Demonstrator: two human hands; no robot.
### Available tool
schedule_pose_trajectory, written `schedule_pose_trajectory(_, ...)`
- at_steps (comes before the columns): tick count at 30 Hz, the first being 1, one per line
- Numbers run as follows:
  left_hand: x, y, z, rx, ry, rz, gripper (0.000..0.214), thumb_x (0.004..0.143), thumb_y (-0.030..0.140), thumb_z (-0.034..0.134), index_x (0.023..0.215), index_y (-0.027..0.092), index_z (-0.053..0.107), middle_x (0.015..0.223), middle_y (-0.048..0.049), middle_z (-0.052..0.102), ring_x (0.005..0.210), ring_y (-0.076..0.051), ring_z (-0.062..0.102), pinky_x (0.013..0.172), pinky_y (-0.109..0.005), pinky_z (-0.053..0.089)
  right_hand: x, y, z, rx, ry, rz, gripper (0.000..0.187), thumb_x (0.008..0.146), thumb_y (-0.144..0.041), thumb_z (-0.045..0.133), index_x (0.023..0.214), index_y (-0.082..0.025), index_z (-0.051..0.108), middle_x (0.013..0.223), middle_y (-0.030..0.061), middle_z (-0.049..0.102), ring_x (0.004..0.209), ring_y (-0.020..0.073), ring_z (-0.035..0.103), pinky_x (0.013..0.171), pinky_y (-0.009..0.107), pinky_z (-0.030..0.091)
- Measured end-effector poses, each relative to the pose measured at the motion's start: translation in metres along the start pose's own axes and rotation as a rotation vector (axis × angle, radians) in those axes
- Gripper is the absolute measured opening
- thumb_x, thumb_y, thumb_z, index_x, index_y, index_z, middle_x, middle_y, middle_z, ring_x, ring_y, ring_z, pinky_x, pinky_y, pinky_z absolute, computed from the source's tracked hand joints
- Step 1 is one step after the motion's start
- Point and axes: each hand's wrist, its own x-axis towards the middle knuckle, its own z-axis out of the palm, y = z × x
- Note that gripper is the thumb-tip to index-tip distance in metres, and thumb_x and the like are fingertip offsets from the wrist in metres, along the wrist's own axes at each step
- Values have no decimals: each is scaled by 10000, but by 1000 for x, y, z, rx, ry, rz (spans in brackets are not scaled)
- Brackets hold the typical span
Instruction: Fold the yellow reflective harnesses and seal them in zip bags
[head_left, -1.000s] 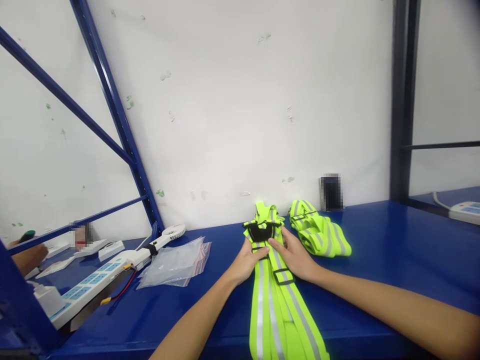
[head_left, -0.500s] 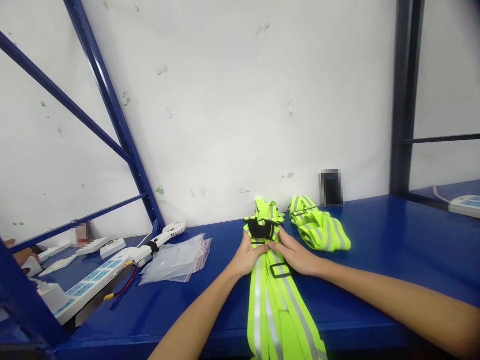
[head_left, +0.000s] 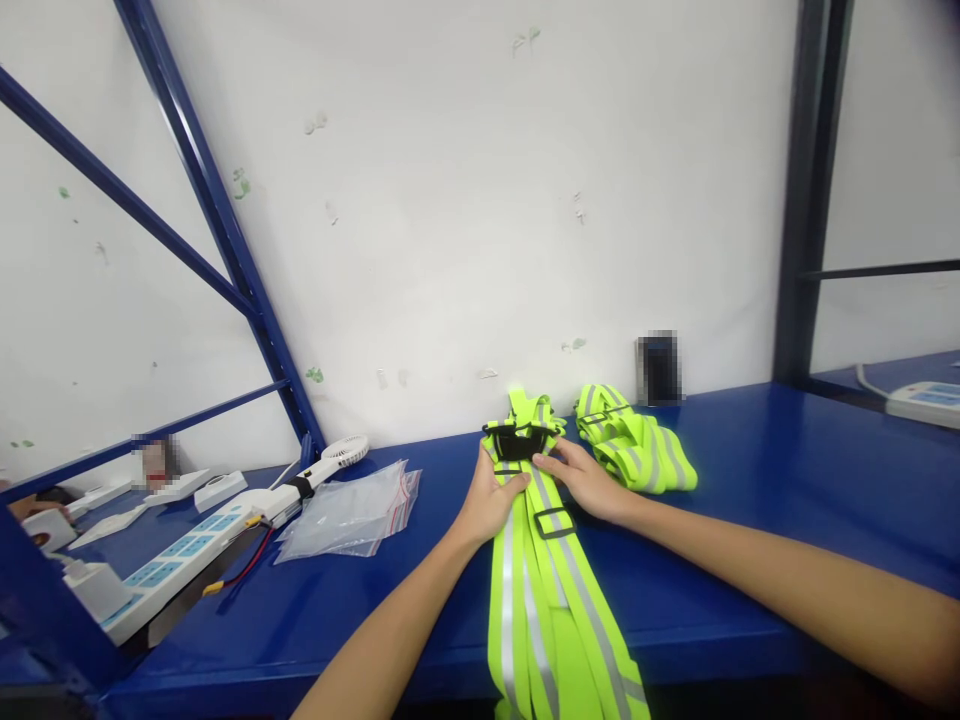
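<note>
Your left hand [head_left: 486,508] grips the neon yellow reflective vest [head_left: 544,610] near its top, fingers [head_left: 484,465] curled around the strap edge. Your right hand [head_left: 581,483] lies on the vest, its fingers [head_left: 549,463] together and pressed flat, just below the black panel [head_left: 517,443]. The vest trails toward you across the blue desk [head_left: 750,500]. Just right of it lies 1 folded vest [head_left: 634,445]; farther left sit clear zip bags [head_left: 345,515] and a white power strip [head_left: 176,565].
</note>
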Motion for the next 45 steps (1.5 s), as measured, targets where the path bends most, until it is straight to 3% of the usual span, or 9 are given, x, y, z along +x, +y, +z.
schedule_pose_trajectory(7,2,-7,-5,-13,10,-82,512,708,65,520,1197,220,536,1232,-30,593,1212,-225,489,1063,-344,332,-2,-4,0,-9,28,-3,338,825,-445,624,1059,-202,601,983,50,694,897,254,642,833,409,508)
schedule_pose_trajectory(12,3,-7,-2,-132,-64,-129,558,722,153,681,1247,213,503,1209,-73,622,1170,-244,555,1029,-379,394,-4,1,-1,-208,121,-97,333,888,-451,523,1135,-229,544,1092,62,654,1040,270,588,952,435,444)
schedule_pose_trajectory(16,4,-2,-1,-269,-112,-181,595,656,243,805,1187,168,548,1085,-105,685,955,-245,668,916,-396,485,-6,3,-1,-394,206,-134,286,916,-428,467,1105,-216,504,967,68,641,924,268,600,885,427,453)
schedule_pose_trajectory(19,4,2,-1,-304,-106,-279,493,608,233,840,1040,116,635,1002,-115,712,855,-228,689,851,-362,515,-10,-1,2,-435,206,-163,264,907,-404,485,1093,-218,494,886,69,639,836,277,605,806,402,460)
schedule_pose_trajectory(23,3,5,0,-328,-129,-368,474,603,243,846,1019,97,672,992,-128,721,836,-229,695,831,-357,525,-12,-7,4,-428,143,-225,314,915,-354,471,1194,-211,476,1017,96,654,933,297,617,829,396,449)
schedule_pose_trajectory(26,4,6,0,-329,-134,-379,453,615,265,840,1009,104,685,971,-126,726,821,-235,698,837,-379,524,-11,-9,3,-416,97,-238,341,921,-334,462,1243,-221,479,1080,92,650,986,296,609,851,394,443)
schedule_pose_trajectory(33,3,7,4,-351,-132,-320,476,634,255,828,1063,115,677,1024,-123,721,924,-259,685,893,-398,514,-10,-17,1,-484,68,-265,265,939,-308,432,1171,-219,521,986,73,662,888,260,621,808,357,454)
schedule_pose_trajectory(40,2,-5,3,-254,-114,-316,478,655,282,816,1073,99,673,996,-140,724,859,-270,694,838,-414,525,-11,-12,4,-627,164,-234,147,924,-308,436,993,-192,495,760,54,631,686,230,601,651,326,456)
schedule_pose_trajectory(45,2,-11,2,-183,-135,-264,462,674,303,800,1075,109,678,1033,-131,717,918,-267,679,890,-400,495,-11,-13,4,-608,113,-277,189,938,-261,411,1091,-187,494,937,82,661,841,234,639,748,326,481)
